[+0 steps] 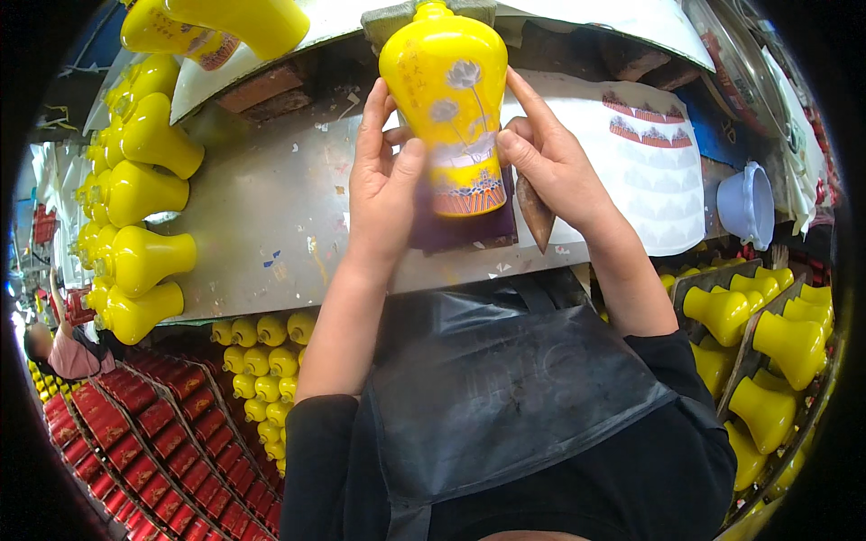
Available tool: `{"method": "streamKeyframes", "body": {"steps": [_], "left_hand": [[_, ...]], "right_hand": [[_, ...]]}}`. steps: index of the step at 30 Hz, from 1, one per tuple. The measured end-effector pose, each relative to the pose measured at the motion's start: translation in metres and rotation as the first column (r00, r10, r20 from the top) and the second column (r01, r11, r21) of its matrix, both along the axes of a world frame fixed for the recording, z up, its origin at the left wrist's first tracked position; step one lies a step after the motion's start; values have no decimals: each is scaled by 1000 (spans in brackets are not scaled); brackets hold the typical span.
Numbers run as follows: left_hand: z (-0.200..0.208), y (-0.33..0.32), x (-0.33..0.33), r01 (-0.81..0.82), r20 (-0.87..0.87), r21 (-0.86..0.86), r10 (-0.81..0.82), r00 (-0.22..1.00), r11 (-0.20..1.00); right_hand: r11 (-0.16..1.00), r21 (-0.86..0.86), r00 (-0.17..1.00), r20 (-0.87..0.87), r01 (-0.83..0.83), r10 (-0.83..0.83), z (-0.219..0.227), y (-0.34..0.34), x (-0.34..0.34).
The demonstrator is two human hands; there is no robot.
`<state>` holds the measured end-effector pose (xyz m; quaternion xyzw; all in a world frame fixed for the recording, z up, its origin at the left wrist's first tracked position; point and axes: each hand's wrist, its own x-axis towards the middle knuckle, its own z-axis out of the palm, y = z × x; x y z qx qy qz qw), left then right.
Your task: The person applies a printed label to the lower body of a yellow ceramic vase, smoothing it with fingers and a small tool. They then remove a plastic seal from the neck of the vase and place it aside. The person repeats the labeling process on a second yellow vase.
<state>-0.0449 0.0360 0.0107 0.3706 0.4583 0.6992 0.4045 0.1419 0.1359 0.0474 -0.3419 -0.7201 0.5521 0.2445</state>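
A glossy yellow bottle (442,95) with wide shoulders lies on the bench with its neck away from me. Grey lotus flowers decorate its front, and a patterned band (469,200) circles its foot. My left hand (383,176) is closed against the bottle's left side, thumb near its lower body. Along the right side my right hand (559,162) grips it, fingers at the shoulder and thumb on the front. From under that hand sticks a brown pointed tool (536,216), perhaps wooden; its upper part is hidden. A dark purple pad (451,236) lies beneath the bottle.
A white decal sheet (654,185) with printed bands lies right of my hands, beside a pale blue bucket (746,206). Yellow bottles (149,261) line the bench's left edge. More stand in racks (798,343) at right. Red boxes (153,433) fill the lower left, near another person (77,352).
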Motion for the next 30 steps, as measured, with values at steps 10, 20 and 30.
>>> {"method": "streamKeyframes", "body": {"steps": [10,20,30], "left_hand": [[15,2,11,-22,67,-43,25,997,999],[13,3,11,-39,50,-40,41,998,998],[13,3,11,-40,48,-41,42,998,998]], "right_hand": [[1000,-9,999,-32,-3,2,-9,-1,-2],[1000,-6,999,-42,-6,5,-13,0,-2],[1000,-10,1000,-20,-1,1,-10,-2,-2]]}}
